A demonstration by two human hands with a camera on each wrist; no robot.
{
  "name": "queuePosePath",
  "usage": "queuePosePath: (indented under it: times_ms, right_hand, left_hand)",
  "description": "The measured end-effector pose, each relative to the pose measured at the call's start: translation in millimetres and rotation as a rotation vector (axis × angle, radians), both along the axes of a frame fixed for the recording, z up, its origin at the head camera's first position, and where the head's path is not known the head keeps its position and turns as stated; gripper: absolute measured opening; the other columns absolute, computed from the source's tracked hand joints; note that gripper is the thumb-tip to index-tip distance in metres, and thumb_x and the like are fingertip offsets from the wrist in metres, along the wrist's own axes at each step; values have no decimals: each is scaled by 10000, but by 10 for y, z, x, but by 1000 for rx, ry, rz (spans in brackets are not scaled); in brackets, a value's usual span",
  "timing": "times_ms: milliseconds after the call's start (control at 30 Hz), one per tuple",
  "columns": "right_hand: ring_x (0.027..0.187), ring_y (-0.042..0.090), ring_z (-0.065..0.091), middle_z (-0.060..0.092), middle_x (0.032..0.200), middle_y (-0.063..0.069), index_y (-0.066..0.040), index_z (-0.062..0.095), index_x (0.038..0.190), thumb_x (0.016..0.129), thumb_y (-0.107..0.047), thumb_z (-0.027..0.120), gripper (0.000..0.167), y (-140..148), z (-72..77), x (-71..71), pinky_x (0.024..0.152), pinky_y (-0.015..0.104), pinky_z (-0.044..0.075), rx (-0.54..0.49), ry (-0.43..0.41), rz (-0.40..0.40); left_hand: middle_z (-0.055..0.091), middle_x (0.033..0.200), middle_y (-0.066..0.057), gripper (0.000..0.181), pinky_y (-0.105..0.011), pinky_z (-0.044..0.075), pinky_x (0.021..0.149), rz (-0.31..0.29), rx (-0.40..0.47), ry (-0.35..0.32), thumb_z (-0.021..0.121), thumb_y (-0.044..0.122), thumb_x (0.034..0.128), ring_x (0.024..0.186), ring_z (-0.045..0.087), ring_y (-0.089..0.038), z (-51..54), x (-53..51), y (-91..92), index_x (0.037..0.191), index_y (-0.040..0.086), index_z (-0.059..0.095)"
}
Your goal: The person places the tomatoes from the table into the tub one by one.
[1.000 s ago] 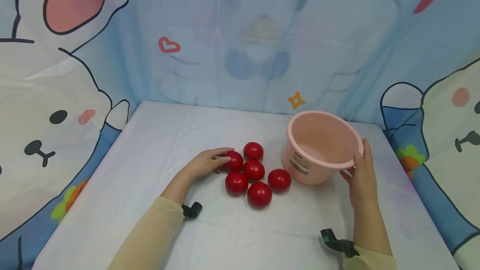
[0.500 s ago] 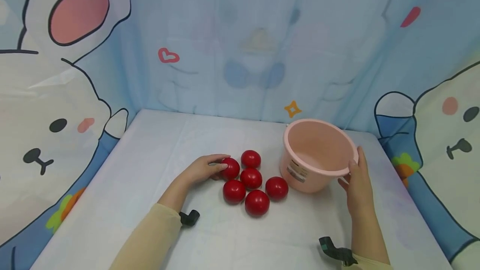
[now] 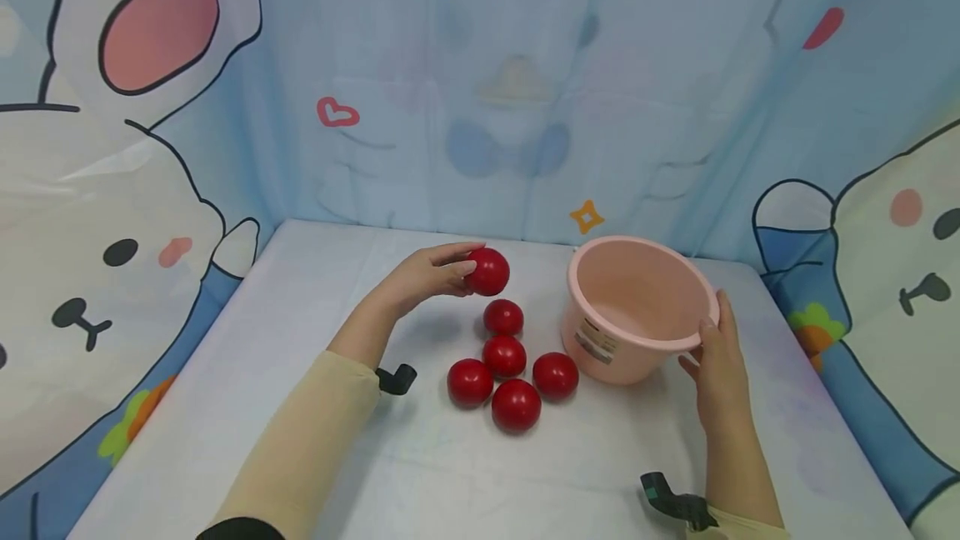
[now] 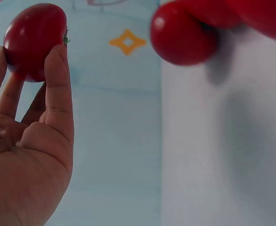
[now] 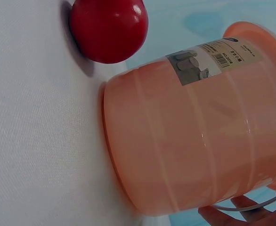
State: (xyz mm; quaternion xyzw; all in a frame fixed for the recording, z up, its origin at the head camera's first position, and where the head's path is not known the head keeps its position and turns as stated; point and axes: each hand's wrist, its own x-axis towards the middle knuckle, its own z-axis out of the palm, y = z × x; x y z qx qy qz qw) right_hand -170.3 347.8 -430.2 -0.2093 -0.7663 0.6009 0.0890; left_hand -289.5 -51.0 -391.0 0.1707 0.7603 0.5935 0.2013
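My left hand (image 3: 423, 277) holds a glossy red tomato (image 3: 487, 272) between thumb and fingertips, raised over the table. In the left wrist view a bit of green stem shows on this tomato (image 4: 36, 42). Below it, several more tomatoes (image 3: 504, 356) lie grouped on the white cloth. To their right stands a pink plastic bucket (image 3: 622, 357) with a label on its side. My right hand (image 3: 722, 373) grips the bucket's right rim, thumb near the top edge. Part of that hand (image 5: 265, 214) shows beside a thin handle in the right wrist view.
A white cloth covers the table (image 3: 420, 473). Behind it hangs a blue curtain (image 3: 420, 165) with cartoon prints, which also runs along both sides. One tomato (image 5: 109, 30) lies close by the bucket's base.
My left hand has lifted one tomato off the group, up and slightly right. The right hand stays on the bucket. The head view has shifted a little.
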Motion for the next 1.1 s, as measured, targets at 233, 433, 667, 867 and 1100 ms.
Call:
queuePosePath:
  times_ms: [233, 433, 667, 867, 1100]
  right_hand:
    - [1470, 351, 327, 43, 1638, -228, -613, 5, 1469, 1013, -621, 272, 528, 23, 20, 19, 1127, 631, 324, 51, 12, -3]
    - [1470, 345, 331, 59, 1636, -230, -626, 11, 1461, 1004, -630, 296, 538, 24, 2, 15, 1122, 628, 335, 53, 9, -14]
    - [1476, 345, 320, 89, 1642, -211, -647, 10, 1449, 964, -683, 346, 591, 0, 2, 12, 1121, 605, 353, 38, -4, -14]
    - [1474, 362, 318, 102, 1654, -167, -632, 1, 1461, 946, -702, 354, 628, -6, 14, 108, 1104, 595, 374, 56, -4, -10]
    - [1479, 343, 316, 102, 1648, -184, -642, 20, 1455, 953, -678, 386, 622, 2, 22, 220, 1105, 574, 381, 35, -10, -45]
  left_hand:
    - [640, 1268, 26, 469, -361, 557, 958, -178, -63, 19, 675, 442, 919, 1037, 710, -188, 402, -181, 658, 1372, 400, 561]
    - [624, 1258, 49, 486, -285, 585, 862, -320, -201, 42, 703, 430, 900, 984, 690, -137, 673, -255, 1273, 1366, 390, 574]
    - [610, 1250, 25, 482, -253, 584, 841, -451, -301, 52, 666, 338, 944, 976, 696, -166, 916, -261, 1793, 1412, 301, 553]
    - [606, 1262, 54, 444, -261, 586, 854, -528, -381, 10, 666, 280, 949, 1020, 660, -109, 1067, -88, 2199, 1386, 267, 587]
    - [554, 1180, 67, 376, -306, 596, 839, -610, -469, -171, 701, 188, 918, 1053, 597, -138, 991, 88, 2610, 1288, 243, 663]
